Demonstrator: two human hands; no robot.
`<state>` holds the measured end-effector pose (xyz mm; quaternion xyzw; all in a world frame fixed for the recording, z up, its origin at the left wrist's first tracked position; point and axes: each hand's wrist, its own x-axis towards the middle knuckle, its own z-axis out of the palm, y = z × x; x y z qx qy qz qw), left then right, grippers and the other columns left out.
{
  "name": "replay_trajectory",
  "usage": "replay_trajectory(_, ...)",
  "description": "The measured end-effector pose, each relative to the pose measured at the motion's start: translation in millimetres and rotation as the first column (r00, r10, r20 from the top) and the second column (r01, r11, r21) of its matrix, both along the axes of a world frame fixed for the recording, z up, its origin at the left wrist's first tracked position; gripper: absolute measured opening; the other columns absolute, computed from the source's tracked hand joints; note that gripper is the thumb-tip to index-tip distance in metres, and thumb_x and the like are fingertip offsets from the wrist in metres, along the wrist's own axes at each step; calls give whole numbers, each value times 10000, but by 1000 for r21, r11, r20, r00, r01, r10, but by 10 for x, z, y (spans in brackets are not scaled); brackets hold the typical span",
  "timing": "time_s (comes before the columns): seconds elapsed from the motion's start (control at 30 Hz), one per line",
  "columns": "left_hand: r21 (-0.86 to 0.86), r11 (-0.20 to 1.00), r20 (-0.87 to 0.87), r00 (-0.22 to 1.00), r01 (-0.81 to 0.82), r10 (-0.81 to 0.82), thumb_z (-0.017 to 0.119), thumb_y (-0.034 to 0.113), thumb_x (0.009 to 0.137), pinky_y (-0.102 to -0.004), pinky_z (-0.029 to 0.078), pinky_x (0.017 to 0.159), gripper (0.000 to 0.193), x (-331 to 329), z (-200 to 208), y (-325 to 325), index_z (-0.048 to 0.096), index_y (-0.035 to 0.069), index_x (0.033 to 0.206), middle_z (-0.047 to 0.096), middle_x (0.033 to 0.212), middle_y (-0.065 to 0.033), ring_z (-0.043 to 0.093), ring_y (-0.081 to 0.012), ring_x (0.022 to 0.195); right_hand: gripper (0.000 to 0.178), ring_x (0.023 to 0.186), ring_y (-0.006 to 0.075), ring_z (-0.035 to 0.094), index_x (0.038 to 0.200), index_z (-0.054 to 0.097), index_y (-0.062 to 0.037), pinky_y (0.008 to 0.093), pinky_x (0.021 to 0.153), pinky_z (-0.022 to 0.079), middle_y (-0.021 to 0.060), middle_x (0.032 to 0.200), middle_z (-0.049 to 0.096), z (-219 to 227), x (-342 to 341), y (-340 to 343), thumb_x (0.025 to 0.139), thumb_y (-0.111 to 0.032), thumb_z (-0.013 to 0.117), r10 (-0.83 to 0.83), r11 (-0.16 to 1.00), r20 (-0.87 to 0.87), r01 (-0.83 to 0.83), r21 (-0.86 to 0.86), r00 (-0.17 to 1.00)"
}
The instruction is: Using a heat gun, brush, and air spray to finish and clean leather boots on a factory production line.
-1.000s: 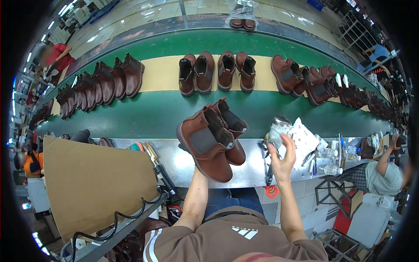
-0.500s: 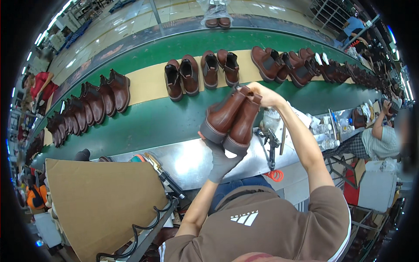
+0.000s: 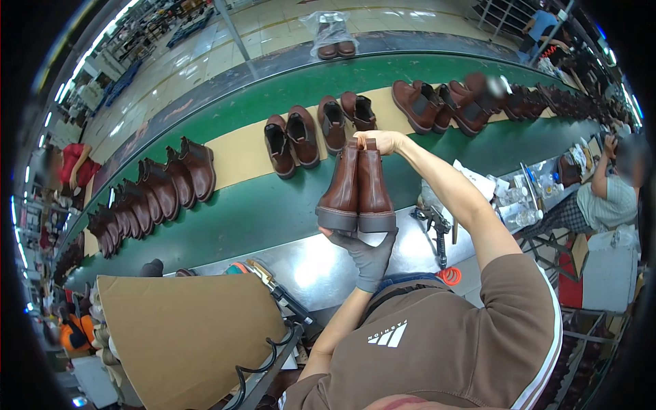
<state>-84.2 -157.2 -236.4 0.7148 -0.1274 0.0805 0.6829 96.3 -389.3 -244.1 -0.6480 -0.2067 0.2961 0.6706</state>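
A pair of brown leather ankle boots (image 3: pixel 357 183) is held side by side above the metal worktop, heels toward me and soles low. At their tops, my right hand (image 3: pixel 384 141) is closed on the pull tabs. My left hand (image 3: pixel 369 254), in a grey glove with bare fingertips, grips the boots from below at the soles. Just beyond, two pairs of similar boots (image 3: pixel 301 137) stand on a tan strip along the green conveyor belt (image 3: pixel 256 197). The boots hide part of both hands' fingers.
Rows of brown boots line the belt at left (image 3: pixel 157 184) and right (image 3: pixel 437 109). A cardboard sheet (image 3: pixel 184 335) rises near left beside a tool with a black cable. A black spray gun (image 3: pixel 437 229) lies on the metal worktop (image 3: pixel 301 256). A co-worker (image 3: pixel 608 205) sits at right.
The boots have turned from a slant to nearly upright, with the heels now facing me squarely. Both hands turned with them and kept their hold. The whole view has shifted slightly.
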Motion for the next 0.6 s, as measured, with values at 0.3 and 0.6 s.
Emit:
replay_trajectory(0.3, -21, 999, -162, 986, -36, 32, 840, 157, 557, -430, 232, 1089, 1426, 328, 171, 642, -344, 114, 1350, 34, 1464, -217, 220, -340, 1343, 307, 942, 125, 546, 1007, 580, -17, 291, 856, 448, 37, 984, 613, 384, 302, 815, 706, -15, 639, -55, 972, 211, 101, -213, 976)
replay_trajectory(0.6, -938, 285, -276, 922, -198, -271, 562, 209, 829, -365, 349, 1029, 594, 1469, -487, 2310, 335, 73, 1360, 410, 1368, -96, 400, -220, 1254, 214, 694, 125, 576, 913, 652, 32, 290, 641, 464, 76, 737, 642, 637, 905, 2500, 738, -89, 626, -342, 909, 160, 369, -193, 926)
